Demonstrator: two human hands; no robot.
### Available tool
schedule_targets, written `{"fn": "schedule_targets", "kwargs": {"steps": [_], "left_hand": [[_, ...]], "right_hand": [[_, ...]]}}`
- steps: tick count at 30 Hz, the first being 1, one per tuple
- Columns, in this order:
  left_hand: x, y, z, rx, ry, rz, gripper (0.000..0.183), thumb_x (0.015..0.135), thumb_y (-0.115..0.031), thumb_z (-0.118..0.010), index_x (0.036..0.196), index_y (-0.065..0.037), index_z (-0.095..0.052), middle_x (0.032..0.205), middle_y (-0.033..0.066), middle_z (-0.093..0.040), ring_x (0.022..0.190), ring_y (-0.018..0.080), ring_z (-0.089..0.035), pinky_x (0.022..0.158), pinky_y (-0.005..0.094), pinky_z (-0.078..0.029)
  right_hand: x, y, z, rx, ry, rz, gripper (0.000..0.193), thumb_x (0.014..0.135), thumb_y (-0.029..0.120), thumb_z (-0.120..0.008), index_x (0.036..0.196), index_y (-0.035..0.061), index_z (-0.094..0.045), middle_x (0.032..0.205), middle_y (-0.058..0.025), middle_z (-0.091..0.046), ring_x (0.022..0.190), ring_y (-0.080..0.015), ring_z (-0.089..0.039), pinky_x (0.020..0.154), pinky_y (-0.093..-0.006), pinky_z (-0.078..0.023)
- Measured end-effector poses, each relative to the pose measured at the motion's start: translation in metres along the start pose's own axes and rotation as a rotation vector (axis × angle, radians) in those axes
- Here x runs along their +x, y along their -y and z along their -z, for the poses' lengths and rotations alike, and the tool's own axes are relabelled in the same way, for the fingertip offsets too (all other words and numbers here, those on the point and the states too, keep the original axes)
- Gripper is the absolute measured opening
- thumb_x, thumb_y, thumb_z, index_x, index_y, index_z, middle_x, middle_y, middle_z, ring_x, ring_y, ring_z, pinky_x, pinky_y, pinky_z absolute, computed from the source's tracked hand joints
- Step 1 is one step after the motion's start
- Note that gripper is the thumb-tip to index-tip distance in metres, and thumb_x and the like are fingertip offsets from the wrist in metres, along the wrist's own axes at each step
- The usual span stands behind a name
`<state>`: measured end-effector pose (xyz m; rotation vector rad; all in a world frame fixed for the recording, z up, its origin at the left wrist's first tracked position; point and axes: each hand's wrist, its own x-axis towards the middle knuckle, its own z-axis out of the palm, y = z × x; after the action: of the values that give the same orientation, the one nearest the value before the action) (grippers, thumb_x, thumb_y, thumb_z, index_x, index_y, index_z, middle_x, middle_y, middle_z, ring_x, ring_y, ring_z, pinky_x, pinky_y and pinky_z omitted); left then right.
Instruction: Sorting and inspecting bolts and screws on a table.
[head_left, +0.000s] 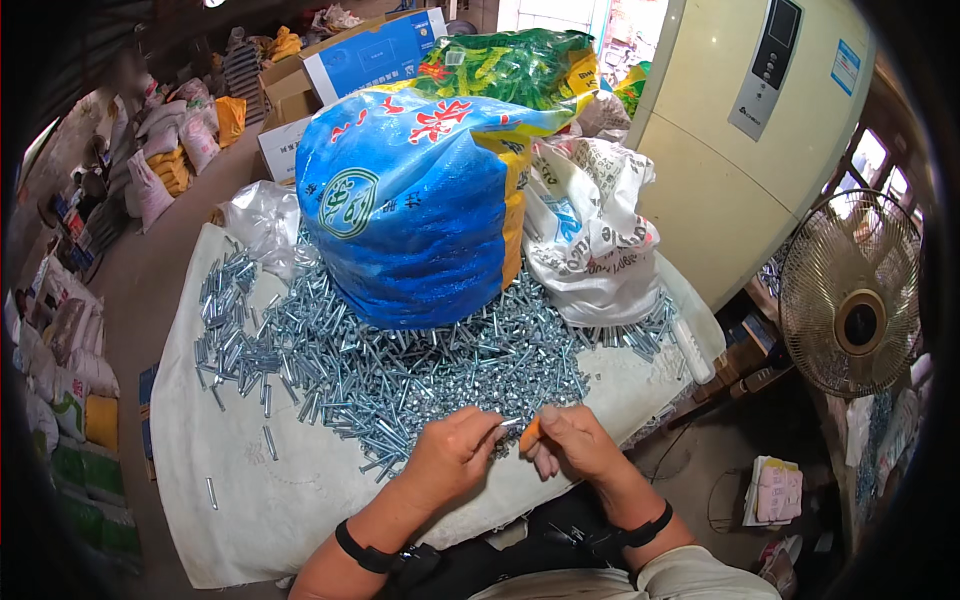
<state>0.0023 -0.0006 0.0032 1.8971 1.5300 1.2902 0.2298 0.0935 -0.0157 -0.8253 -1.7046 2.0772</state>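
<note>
Pinching a slim silver metal fastener [511, 422] in left hand [455, 442] by the heaped grey-silver bolts [430, 372], with right hand [585, 445] curled alongside, can't tell around what; probably light, stiff, slick, so grab mid-shank tbh.

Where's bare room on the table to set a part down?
Largest: front-left pale cloth, between the fastener pile, left forearm and cloth's left edge; a few loose fasteners there. Smaller: right of the pile, in front of the white bag. Crowded: centre, with the blue sack behind, left hand and right hand in front.
</note>
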Motion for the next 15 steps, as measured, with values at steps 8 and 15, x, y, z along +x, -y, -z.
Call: {"fn": "schedule_targets", "kwargs": {"steps": [8,15], "left_hand": [[0.0,0.008,0.008,0.06,0.001,-0.059,0.009,0.092,-0.002,-0.071,0.101,-0.001,-0.073,0.086,0.013,-0.072,0.07,0.0287,-0.071,0.061,0.0363,-0.056],[0.004,0.031,0.081,-1.66,-0.399,0.094,0.017,0.101,-0.006,-0.061,0.103,0.007,-0.072,0.089,0.0187,-0.075,0.058,0.0171,-0.068,0.049,0.0261,-0.054]], "right_hand": [[0.004,-0.005,-0.02,0.202,-0.202,0.122,0.05,0.111,0.039,-0.052,0.115,-0.0074,-0.07,0.085,-0.01,-0.069,0.066,-0.0158,-0.068,0.057,-0.0258,-0.052],[0.005,0.002,-0.027,0.083,-0.491,0.168,0.018,0.1,0.009,-0.071,0.112,-0.0043,-0.073,0.083,-0.0055,-0.068,0.065,-0.0094,-0.065,0.055,-0.0219,-0.049]]}}
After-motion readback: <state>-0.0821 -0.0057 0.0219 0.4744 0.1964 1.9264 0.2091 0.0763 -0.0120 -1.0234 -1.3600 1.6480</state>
